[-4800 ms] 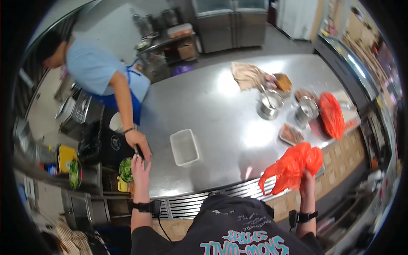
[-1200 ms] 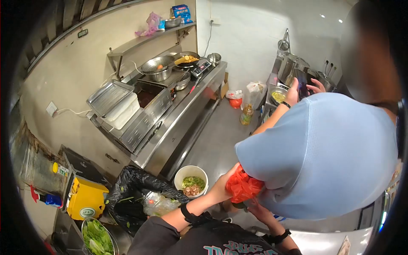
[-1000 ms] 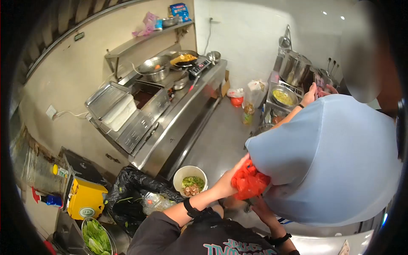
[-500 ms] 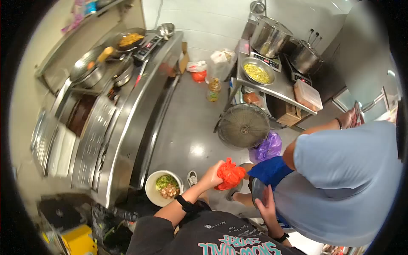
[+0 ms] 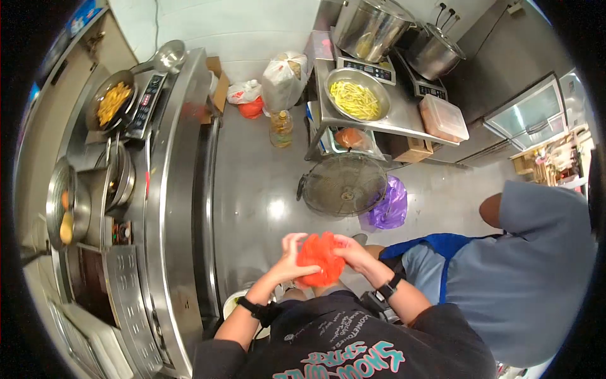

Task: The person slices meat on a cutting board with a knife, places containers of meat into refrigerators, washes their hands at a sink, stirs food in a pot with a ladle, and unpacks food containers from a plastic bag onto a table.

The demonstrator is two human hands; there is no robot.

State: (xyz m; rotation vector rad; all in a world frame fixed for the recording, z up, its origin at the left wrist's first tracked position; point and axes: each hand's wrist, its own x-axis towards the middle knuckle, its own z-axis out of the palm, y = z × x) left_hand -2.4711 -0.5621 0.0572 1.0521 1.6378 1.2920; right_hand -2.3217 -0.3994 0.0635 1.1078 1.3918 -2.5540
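Observation:
A crumpled red plastic bag (image 5: 320,258) is between my two hands, in front of my body. My left hand (image 5: 291,260) grips its left side, with the fingers curved and the thumb across the lower part. At the upper right, my right hand (image 5: 353,251) holds the bag's edge with bent fingers. What the bag contains, if anything, cannot be seen. Below my left forearm, a white bucket (image 5: 231,307) is mostly covered by my arm.
A person in blue (image 5: 505,271) stands close on my right. Ahead are a floor fan (image 5: 346,186), a purple bag (image 5: 392,205) and an oil bottle (image 5: 281,131). A steel counter (image 5: 180,158) runs along the left; a pan of yellow strips (image 5: 356,95) sits on the table.
My right hand has come over from beside the person in blue and taken hold of the red bag. The bag has shifted slightly left. My view has turned, and the person's arm has lowered.

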